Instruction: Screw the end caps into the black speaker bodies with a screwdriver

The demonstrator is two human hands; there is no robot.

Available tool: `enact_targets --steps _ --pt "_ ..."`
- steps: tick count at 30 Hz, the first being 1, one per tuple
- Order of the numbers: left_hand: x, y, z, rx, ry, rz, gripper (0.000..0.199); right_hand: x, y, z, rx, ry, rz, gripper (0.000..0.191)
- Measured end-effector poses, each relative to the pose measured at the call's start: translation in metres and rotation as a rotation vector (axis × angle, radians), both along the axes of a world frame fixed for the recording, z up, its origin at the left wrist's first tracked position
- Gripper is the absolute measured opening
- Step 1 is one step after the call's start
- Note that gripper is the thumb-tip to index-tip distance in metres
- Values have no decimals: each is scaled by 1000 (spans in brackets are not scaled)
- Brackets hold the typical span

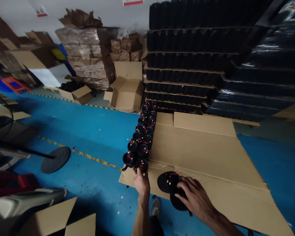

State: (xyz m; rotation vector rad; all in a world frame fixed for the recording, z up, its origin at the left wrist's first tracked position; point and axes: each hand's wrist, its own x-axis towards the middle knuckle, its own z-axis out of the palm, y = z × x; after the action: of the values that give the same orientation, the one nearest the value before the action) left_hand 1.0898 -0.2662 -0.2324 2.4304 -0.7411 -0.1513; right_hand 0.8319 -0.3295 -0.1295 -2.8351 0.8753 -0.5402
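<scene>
Black round cases [143, 150], open at the top with red wires and small light connectors showing, stand in a double row along the left edge of a flat cardboard sheet [199, 144]. My left hand [142, 182] is at the near end of the row, its fingers closed against the nearest black case [142, 165]. To the right, my right hand [195, 196] grips a pair of black cases [173, 182] over the sheet's near edge. Wires show at the top of one of them; my fingers partly cover the other.
Tall stacks of black cylinders [182, 62] between cardboard layers rise behind the sheet. An open carton [127, 93] and wrapped brown bundles [86, 59] stand at the back. On the blue floor [93, 127] at left is a round black stand base [55, 159]. Carton flaps [81, 226] lie near, lower left.
</scene>
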Motion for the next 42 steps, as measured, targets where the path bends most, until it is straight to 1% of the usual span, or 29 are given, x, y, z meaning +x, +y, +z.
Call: enact_targets --steps 4,8,12,14,17,20,23,24,26,28,30,33,34,35,37,40,42 --pt "-3 -8 -2 -44 37 40 32 5 5 -12 36 44 49 25" --pt "-7 -14 -5 -72 86 82 33 4 10 -23 61 62 81 25" --pt "-12 -12 -4 -117 125 76 38 2 10 -30 44 88 121 22" --pt "-17 -2 -1 -164 122 45 45 2 8 -33 33 101 150 20" --pt "-37 24 7 -232 132 -23 51 2 1 -38 16 112 205 13" --pt "-67 51 11 -263 225 -175 60 5 -7 -39 -13 118 278 7" --pt "-93 67 10 -289 355 -336 72 12 -14 -35 -38 133 377 13" --pt "-98 70 10 -302 391 -359 73 15 -14 -32 -44 141 411 17" --pt "-101 77 10 -338 441 -359 72 24 -13 -28 -53 152 468 25" --pt "-95 86 11 -387 458 -321 67 35 -7 -25 -63 150 506 30" --pt "-84 100 12 -431 448 -248 60 50 -1 -26 -71 133 517 39" --pt "-56 124 11 -474 402 -66 55 78 10 -29 -76 87 492 63" --pt "-43 130 10 -486 378 -3 56 90 13 -30 -74 71 482 67" --pt "-28 135 9 -497 357 46 56 101 17 -31 -70 57 479 66" --pt "5 139 5 -517 327 98 55 126 23 -34 -59 39 492 58" --pt "52 131 -2 -531 303 138 52 162 31 -41 -46 33 533 39" --pt "75 123 -7 -530 310 138 50 182 35 -47 -42 37 554 32"
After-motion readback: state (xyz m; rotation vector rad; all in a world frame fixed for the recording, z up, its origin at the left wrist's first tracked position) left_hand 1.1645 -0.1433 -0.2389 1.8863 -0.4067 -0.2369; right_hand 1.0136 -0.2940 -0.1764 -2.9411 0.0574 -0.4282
